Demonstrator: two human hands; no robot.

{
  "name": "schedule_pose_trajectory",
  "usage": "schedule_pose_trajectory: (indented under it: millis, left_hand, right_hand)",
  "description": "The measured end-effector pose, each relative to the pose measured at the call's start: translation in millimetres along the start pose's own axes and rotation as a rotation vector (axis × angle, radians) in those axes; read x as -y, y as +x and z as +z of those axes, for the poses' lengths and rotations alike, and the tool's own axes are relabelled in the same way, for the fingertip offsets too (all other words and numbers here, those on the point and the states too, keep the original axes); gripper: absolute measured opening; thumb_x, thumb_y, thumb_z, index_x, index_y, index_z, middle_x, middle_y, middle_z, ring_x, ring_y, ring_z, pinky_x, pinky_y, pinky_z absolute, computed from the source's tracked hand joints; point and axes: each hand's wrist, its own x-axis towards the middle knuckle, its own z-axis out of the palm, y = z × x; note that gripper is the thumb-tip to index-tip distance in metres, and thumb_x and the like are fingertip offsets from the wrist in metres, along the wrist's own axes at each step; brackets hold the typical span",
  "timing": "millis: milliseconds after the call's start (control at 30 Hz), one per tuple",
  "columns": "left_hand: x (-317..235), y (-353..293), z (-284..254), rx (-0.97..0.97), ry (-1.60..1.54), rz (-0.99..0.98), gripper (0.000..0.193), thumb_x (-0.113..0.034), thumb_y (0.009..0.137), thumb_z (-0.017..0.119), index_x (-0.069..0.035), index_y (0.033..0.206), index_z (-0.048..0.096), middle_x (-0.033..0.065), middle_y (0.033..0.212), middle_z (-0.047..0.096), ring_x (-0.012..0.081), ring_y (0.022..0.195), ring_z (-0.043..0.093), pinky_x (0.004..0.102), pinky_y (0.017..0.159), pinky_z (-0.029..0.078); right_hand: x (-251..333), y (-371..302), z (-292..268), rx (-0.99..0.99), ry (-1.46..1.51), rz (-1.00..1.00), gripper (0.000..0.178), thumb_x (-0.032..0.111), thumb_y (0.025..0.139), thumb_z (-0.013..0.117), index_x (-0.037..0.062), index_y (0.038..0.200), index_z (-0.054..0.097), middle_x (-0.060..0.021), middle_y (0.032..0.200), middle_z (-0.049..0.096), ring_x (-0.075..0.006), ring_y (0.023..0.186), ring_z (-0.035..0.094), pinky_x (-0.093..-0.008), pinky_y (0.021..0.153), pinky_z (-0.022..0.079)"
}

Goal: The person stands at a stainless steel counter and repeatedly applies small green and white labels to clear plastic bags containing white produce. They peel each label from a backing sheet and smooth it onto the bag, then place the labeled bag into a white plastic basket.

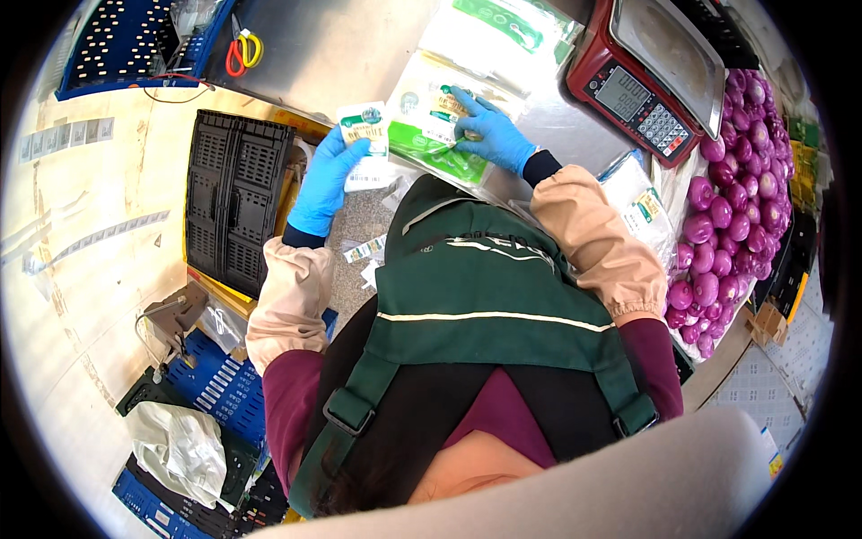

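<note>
In a blue glove, my left hand (325, 178) pinches a strip of labels (364, 130), white with green and tan print. The strip hangs over the steel table's near edge. My right hand (496, 135), gloved too, lies with fingers apart on a stack of flat plastic bags (409, 135) printed in green. Its fingertips touch a matching label (446, 108) on the top bag. Another flat stack of green-and-white bags (489, 36) lies just beyond.
A red digital scale (628, 99) stands at the right beside a heap of purple onions (732, 207). Scissors (242, 52) with red and yellow handles lie at the far left of the table. Black folded crates (235, 202) stand to my left. A labelled clear bag (642, 205) sits near my right forearm.
</note>
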Motion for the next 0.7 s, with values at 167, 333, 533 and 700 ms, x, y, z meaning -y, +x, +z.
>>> schedule_pose_trajectory:
  millis: [167,333,533,700]
  left_hand:
    - [-0.8,13.2,0.9,-0.024,-0.013,0.063,0.033,-0.007,0.092,0.06,0.002,0.124,0.056,0.0096,0.111,0.066,0.0153,0.096,0.065,0.0288,0.085,0.054]
    - [19.3,44.3,19.3,0.028,-0.037,0.045,0.034,-0.004,0.091,0.059,0.006,0.124,0.055,0.0106,0.107,0.067,0.0161,0.092,0.066,0.0267,0.082,0.054]
    - [47.5,116.4,77.7,-0.132,0.228,0.092,0.026,-0.022,0.084,0.073,0.004,0.086,0.069,0.0055,0.074,0.067,0.0097,0.06,0.061,0.0258,0.052,0.046]
    - [65.6,144.1,62.8,-0.001,0.587,0.059,0.039,-0.036,0.088,0.067,0.003,0.089,0.069,0.0085,0.077,0.069,0.0134,0.067,0.064,0.031,0.06,0.051]
  right_hand:
    - [-15.4,1.1,-0.8,-0.012,0.147,0.015,0.021,0.023,0.087,0.065,0.0059,0.099,0.068,-0.0142,0.154,0.029,-0.0349,0.126,0.047,-0.0379,0.104,0.039]
    - [-9.7,14.7,-32.8,-0.266,0.369,0.463,0.02,0.019,0.09,0.06,0.0067,0.105,0.067,-0.0154,0.127,0.059,-0.0281,0.103,0.062,-0.0364,0.091,0.048]
    - [4.1,38.5,-74.7,-0.953,0.215,0.087,0.025,0.002,0.09,0.052,0.0059,0.114,0.058,-0.0132,0.105,0.066,-0.0234,0.088,0.064,-0.0333,0.08,0.051]
    - [-20.2,26.5,11.9,-0.344,-0.01,0.321,0.03,0.007,0.091,0.048,0.0061,0.12,0.047,-0.0249,0.1,0.064,-0.0408,0.089,0.064,-0.047,0.076,0.05]
